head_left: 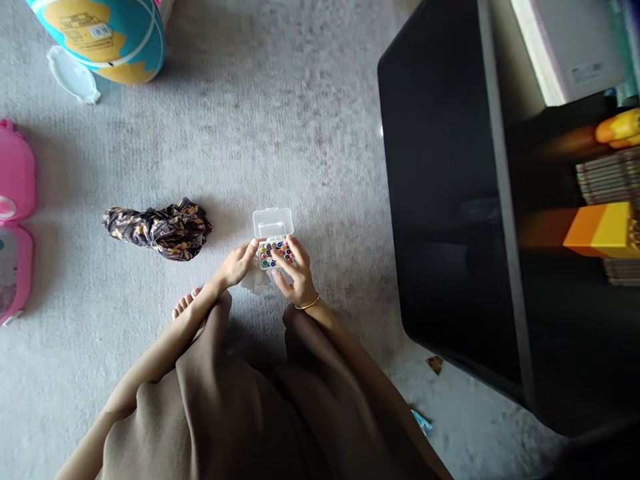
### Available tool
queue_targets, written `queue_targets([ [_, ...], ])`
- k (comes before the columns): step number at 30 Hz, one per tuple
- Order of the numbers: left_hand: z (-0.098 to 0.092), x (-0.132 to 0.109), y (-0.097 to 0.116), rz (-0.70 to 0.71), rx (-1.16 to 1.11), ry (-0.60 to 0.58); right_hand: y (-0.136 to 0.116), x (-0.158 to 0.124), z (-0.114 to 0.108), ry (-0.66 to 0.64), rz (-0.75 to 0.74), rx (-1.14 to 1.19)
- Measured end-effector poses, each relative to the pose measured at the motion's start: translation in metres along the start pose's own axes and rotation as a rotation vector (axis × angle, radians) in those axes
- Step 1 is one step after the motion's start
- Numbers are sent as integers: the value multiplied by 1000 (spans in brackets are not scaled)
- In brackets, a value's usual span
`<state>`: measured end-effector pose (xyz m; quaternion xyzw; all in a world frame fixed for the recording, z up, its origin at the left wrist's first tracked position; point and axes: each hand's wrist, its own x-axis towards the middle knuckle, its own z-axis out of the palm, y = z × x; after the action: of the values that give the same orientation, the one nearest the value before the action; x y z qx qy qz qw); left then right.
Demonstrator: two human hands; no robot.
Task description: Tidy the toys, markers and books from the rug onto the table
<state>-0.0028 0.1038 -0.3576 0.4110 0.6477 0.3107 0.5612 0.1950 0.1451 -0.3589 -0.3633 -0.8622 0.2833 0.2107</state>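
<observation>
A small clear plastic box (262,265) is packed with several round, brightly coloured pieces (273,246). Its transparent lid (273,222) is flipped back on the far side. My left hand (240,263) grips the box's left edge, thumb on top. Over the right part of the box is my right hand (296,273), its fingers spread and touching the pieces; I see nothing held in it. Crumpled, see-through plastic (255,280) shows beneath the box, partly hidden by the box and my left hand.
A bundled dark patterned cloth (159,228) lies left on the grey carpet (300,133). Pink cases (17,173) are at the far left, a blue-yellow tub (115,40) and pale lid (74,75) at upper left. A black cabinet (450,200) stands right.
</observation>
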Motion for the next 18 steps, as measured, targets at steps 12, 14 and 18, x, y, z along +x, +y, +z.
queue_targets([
  [12,-22,-3,15,32,-300,19,29,35,-13,-86,351,612],
  [14,-23,-5,17,38,-275,23,19,35,-15,37,320,503],
  [18,-19,-7,5,33,-280,-43,-4,33,-29,176,149,125],
])
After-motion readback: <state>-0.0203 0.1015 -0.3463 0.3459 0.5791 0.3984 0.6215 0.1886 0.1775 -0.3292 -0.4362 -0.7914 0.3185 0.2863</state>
